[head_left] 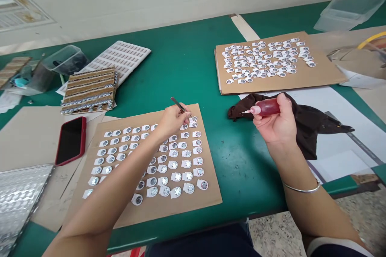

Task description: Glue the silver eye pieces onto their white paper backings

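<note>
My left hand (173,119) is closed on a pair of dark metal tweezers (177,103). Their tips meet the small round metal pieces on white paper tabs at the far right corner of a cardboard sheet (211,192). Rows of these silvery pieces (188,188) cover that sheet, some hidden under my left forearm. To the right, my right hand (279,124) is raised above the table, wrapped round a small dark red squeeze bottle (269,107). Its pink neck and thin needle tip point left. A dark brown cloth (307,122) lies crumpled behind and beside this hand.
A second cardboard sheet (319,76) with similar pieces lies at the back right. At the left are a red-cased phone (71,140), stacked corrugated strips (89,88), a white slotted tray (120,60) and a clear plastic box (64,58). White papers (340,164) lie under the cloth.
</note>
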Demonstrator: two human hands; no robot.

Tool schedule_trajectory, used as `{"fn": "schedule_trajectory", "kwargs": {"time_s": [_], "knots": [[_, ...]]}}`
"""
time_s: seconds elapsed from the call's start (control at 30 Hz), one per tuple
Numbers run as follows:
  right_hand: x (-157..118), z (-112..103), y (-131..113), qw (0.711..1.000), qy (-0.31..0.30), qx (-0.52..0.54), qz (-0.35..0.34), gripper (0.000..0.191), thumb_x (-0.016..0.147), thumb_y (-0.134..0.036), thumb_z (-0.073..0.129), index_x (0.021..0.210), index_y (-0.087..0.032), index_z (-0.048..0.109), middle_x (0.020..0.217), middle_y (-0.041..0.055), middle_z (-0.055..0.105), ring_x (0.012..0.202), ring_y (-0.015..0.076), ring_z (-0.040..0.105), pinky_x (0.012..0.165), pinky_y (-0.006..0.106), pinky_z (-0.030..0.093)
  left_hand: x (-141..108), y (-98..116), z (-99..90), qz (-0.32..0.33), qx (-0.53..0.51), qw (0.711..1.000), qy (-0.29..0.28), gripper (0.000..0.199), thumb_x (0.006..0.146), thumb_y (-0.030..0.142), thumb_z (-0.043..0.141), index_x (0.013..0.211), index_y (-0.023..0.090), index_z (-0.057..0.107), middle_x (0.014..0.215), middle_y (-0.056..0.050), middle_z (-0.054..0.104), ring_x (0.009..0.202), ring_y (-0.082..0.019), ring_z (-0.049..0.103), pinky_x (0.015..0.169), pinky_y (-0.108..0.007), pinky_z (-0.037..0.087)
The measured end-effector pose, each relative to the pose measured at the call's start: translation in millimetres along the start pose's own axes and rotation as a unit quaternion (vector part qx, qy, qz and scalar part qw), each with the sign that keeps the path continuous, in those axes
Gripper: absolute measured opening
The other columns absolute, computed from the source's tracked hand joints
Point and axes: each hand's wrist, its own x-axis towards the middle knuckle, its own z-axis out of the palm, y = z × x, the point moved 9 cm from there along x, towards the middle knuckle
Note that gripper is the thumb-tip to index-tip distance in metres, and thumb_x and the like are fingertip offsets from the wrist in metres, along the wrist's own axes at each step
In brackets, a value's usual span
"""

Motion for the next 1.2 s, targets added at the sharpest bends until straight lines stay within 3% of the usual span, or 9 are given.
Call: {"fn": "schedule_trajectory", "kwargs": {"time_s": [0.3, 0.6, 0.77, 0.87, 1.07, 1.2], "knots": [[-2.1, 0.4, 1.4, 1.000, 0.004, 0.006, 0.028, 0.029, 0.078, -0.046, 0.057, 0.076, -0.018, 0.050, 0.061, 0.0012, 0.058, 0.054, 0.0162, 0.061, 0.036, 0.020, 0.041, 2.4, 0.1, 0.2, 0.006, 0.036, 0.999, 0.035, 0.015, 0.080, 0.028, 0.055, 0.080, 0.014, 0.060, 0.075, -0.005, 0.064, 0.058, -0.012, 0.059, 0.055, -0.024, 0.048], [-4.0, 1.7, -1.3, 1.000, 0.001, -0.015, 0.001, 0.029, 0.076, -0.047, 0.059, 0.076, -0.019, 0.051, 0.063, -0.0001, 0.058, 0.055, 0.0163, 0.062, 0.036, 0.020, 0.039, 2.9, 1.8, 3.1, 0.034, 0.117, 0.992, 0.033, 0.016, 0.083, 0.027, 0.051, 0.078, 0.015, 0.061, 0.068, -0.003, 0.064, 0.058, -0.013, 0.058, 0.058, -0.026, 0.044], [-5.7, 0.8, -0.8, 1.000, 0.009, -0.022, -0.005, 0.028, 0.077, -0.046, 0.058, 0.075, -0.019, 0.052, 0.061, 0.0000, 0.058, 0.054, 0.0159, 0.062, 0.037, 0.020, 0.040, 3.4, 12.4, 7.0, 0.076, 0.183, 0.980, 0.023, 0.022, 0.084, 0.022, 0.047, 0.067, 0.014, 0.058, 0.085, -0.005, 0.066, 0.066, -0.013, 0.057, 0.065, -0.028, 0.042], [-5.0, 0.8, 0.6, 0.999, 0.008, -0.032, -0.005, 0.029, 0.079, -0.046, 0.055, 0.074, -0.018, 0.053, 0.061, 0.0005, 0.058, 0.054, 0.0158, 0.062, 0.037, 0.021, 0.040, 5.0, 14.7, 11.3, 0.078, 0.204, 0.976, 0.013, 0.023, 0.084, 0.020, 0.046, 0.064, 0.014, 0.055, 0.088, -0.007, 0.066, 0.064, -0.013, 0.056, 0.062, -0.029, 0.040], [-1.8, -0.4, 1.5, 0.999, 0.015, -0.036, -0.012, 0.030, 0.079, -0.047, 0.055, 0.075, -0.018, 0.052, 0.062, 0.0008, 0.058, 0.053, 0.0166, 0.062, 0.035, 0.020, 0.037, 6.2, 19.4, 16.0, 0.097, 0.220, 0.971, 0.010, 0.027, 0.083, 0.016, 0.045, 0.056, 0.015, 0.049, 0.087, -0.007, 0.064, 0.066, -0.014, 0.055, 0.065, -0.030, 0.039], [-2.3, -2.7, -4.3, 0.999, 0.031, -0.017, -0.031, 0.024, 0.077, -0.043, 0.058, 0.075, -0.020, 0.051, 0.061, -0.0010, 0.057, 0.051, 0.0177, 0.062, 0.035, 0.021, 0.037, 0.7, 14.5, 8.7, 0.075, 0.197, 0.977, 0.023, 0.027, 0.084, 0.021, 0.046, 0.059, 0.015, 0.053, 0.086, -0.007, 0.065, 0.067, -0.014, 0.056, 0.065, -0.030, 0.041]]}}
